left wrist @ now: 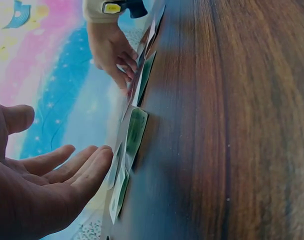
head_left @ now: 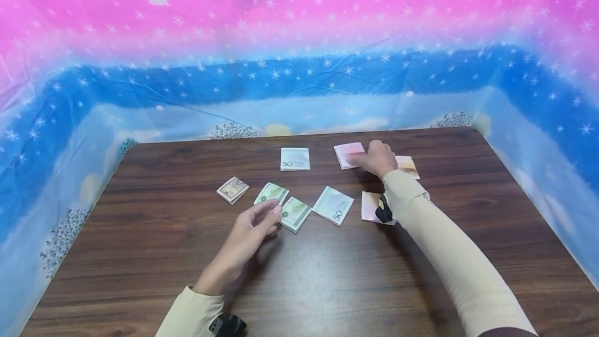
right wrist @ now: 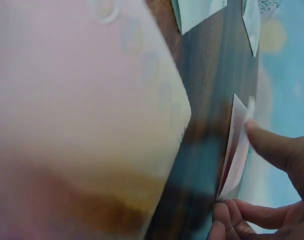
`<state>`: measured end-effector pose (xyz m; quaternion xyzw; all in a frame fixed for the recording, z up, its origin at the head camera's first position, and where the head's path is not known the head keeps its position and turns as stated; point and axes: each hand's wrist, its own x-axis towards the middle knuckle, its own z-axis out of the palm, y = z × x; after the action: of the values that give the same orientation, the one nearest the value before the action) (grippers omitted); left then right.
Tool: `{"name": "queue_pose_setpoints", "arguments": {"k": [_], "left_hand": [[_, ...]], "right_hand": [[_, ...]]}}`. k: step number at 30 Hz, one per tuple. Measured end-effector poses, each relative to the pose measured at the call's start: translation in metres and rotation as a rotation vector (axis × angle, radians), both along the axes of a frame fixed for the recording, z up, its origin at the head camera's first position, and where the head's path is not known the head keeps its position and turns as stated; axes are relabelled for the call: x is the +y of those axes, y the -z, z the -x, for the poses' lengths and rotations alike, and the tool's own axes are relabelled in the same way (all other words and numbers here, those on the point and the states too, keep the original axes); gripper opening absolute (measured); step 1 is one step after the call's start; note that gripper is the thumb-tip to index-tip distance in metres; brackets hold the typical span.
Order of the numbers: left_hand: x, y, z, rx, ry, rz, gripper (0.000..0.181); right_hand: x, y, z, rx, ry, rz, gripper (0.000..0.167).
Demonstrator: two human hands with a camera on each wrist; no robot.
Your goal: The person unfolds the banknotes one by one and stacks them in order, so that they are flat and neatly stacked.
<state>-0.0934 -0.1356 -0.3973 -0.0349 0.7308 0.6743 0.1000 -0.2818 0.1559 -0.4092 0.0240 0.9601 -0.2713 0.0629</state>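
Observation:
At the back right of the table, my right hand (head_left: 378, 159) holds a folded pink banknote (head_left: 347, 155) by its right side. The right wrist view has the thumb on one edge of that note and curled fingertips at its lower corner. My left hand (head_left: 250, 230) hovers beside two folded green banknotes (head_left: 296, 214), palm facing inward. In the left wrist view its fingers (left wrist: 87, 172) are extended and its thumb stands apart, with nothing between them. A folded greenish 50 note (head_left: 333, 206) lies right of the green pair.
Another 50 note (head_left: 295, 159) lies at the back. A small brown note (head_left: 232, 190) is at the left. Beneath the right wrist lies a pinkish-yellow note (head_left: 371, 207); a yellowish note (head_left: 407, 167) is right of the hand. A patterned cloth (head_left: 299, 77) surrounds the wooden table (head_left: 140, 254).

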Motion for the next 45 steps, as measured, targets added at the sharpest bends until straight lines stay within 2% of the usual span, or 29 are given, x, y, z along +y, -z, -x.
{"name": "queue_pose_setpoints", "arguments": {"k": [5, 10, 15, 19, 22, 25, 27, 29, 31, 36, 40, 45], "left_hand": [[0.001, -0.002, 0.000, 0.003, 0.005, 0.018, 0.052], [0.001, -0.002, -0.001, 0.003, 0.005, 0.026, 0.051], [0.002, -0.001, 0.000, 0.001, 0.007, 0.028, 0.050], [0.003, 0.000, -0.001, 0.007, 0.015, 0.024, 0.049], [0.003, 0.000, -0.003, 0.004, 0.015, 0.026, 0.049], [0.002, 0.001, -0.003, -0.004, 0.007, 0.020, 0.049], [0.002, 0.001, -0.004, -0.009, 0.000, 0.014, 0.050], [0.001, 0.002, -0.004, -0.009, -0.004, 0.013, 0.050], [0.001, 0.002, -0.005, -0.003, -0.003, 0.012, 0.051], [0.001, 0.002, -0.006, 0.001, -0.004, -0.010, 0.049], [0.002, 0.002, -0.007, 0.008, -0.006, -0.039, 0.048], [0.008, 0.002, -0.011, 0.025, -0.005, -0.073, 0.046]], "right_hand": [[-0.007, 0.001, 0.004, -0.009, 0.061, -0.025, 0.039], [-0.012, 0.000, 0.004, -0.029, 0.096, 0.011, 0.046], [-0.014, 0.000, 0.006, -0.056, 0.096, 0.061, 0.056], [-0.014, 0.000, 0.006, -0.064, 0.086, 0.074, 0.057], [-0.013, 0.001, 0.005, -0.051, 0.096, 0.088, 0.048], [-0.010, 0.001, 0.002, -0.025, 0.112, 0.124, 0.023], [-0.008, 0.000, -0.001, -0.007, 0.123, 0.176, 0.010], [-0.005, -0.001, -0.004, 0.001, 0.130, 0.249, 0.006], [-0.003, -0.004, -0.007, -0.001, 0.139, 0.338, 0.008], [0.005, -0.014, -0.017, -0.030, 0.134, 0.500, 0.029], [0.008, -0.025, -0.031, -0.043, 0.100, 0.568, 0.030], [0.007, -0.035, -0.059, -0.054, 0.046, 0.648, 0.025]]}}
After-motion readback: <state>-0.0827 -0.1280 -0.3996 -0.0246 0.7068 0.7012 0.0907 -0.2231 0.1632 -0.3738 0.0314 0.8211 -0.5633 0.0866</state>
